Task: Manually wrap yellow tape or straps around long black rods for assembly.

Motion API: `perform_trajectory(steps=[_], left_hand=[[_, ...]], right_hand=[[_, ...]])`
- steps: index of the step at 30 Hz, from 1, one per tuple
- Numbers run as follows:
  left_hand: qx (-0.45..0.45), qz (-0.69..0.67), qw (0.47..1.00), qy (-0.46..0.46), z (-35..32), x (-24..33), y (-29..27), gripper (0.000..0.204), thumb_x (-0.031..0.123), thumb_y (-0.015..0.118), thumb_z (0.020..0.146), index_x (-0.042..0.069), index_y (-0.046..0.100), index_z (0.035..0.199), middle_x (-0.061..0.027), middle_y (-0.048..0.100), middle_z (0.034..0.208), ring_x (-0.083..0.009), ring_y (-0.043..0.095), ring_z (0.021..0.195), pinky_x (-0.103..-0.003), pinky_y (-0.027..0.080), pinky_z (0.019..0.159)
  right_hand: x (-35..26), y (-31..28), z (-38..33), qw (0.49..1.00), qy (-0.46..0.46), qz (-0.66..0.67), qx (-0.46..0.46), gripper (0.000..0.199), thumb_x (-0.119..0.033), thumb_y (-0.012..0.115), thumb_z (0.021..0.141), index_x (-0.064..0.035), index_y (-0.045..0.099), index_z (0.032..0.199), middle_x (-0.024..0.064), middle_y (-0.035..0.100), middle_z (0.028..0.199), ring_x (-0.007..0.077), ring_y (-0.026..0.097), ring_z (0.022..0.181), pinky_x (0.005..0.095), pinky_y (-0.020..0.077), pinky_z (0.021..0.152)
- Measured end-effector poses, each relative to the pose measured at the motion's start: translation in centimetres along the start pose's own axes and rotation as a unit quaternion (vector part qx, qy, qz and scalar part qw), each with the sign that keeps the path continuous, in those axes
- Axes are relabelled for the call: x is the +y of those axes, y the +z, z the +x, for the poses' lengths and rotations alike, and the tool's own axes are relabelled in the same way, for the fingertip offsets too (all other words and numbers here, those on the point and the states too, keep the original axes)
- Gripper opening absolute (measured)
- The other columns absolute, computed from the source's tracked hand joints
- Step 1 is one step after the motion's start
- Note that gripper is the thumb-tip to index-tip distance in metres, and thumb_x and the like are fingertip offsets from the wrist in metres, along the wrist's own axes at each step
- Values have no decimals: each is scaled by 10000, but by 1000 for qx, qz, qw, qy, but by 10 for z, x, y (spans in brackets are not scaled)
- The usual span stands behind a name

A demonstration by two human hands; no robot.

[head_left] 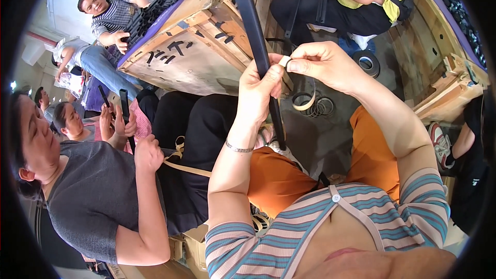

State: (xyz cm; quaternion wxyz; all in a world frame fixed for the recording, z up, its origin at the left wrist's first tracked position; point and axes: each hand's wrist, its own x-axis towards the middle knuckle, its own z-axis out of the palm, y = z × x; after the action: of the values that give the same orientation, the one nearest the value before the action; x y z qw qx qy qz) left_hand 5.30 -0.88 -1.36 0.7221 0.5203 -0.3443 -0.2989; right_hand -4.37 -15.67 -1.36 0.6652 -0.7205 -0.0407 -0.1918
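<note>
My left hand (260, 78) is closed around a long black bar (250, 23), which stands tilted in front of me, its top leaning to the left. Right beside it, my right hand (318, 63) pinches the end of a narrow pale tape strip (304, 106). A small pale bit of the strip shows between the two hands, close to the bar. The rest hangs below my right hand in a loose curl. Whether the strip touches the bar cannot be made out.
Dark rings (324, 106) and a black tape roll (368, 64) lie on the floor ahead. A wooden crate (178, 54) holding black bars stands ahead left; another wooden crate (439, 85) is at the right. A co-worker in a grey shirt (103, 196) sits close on my left; others work beyond.
</note>
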Motion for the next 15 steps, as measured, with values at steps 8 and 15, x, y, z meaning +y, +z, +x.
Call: perform_trajectory(steps=[8,15], left_hand=[[32,-16,999,-14,-4,-2,-6,105,46,576,838,-5,560,928,-5,483,598,-63,366,443,-213,308,418],[50,34,996,-59,-11,-7,8,54,45,609,819,20,561,818,-9,494,602,-71,381,437,-208,314,410]], right_hand=[[-1,-6,-3,993,78,-23,-86,143,-140,598,846,-4,628,879,-20,582,742,39,501,716,202,409,677],[6,3,-3,992,-106,58,-46,127,-126,611,827,-1,603,810,-8,572,834,59,511,743,197,406,685]])
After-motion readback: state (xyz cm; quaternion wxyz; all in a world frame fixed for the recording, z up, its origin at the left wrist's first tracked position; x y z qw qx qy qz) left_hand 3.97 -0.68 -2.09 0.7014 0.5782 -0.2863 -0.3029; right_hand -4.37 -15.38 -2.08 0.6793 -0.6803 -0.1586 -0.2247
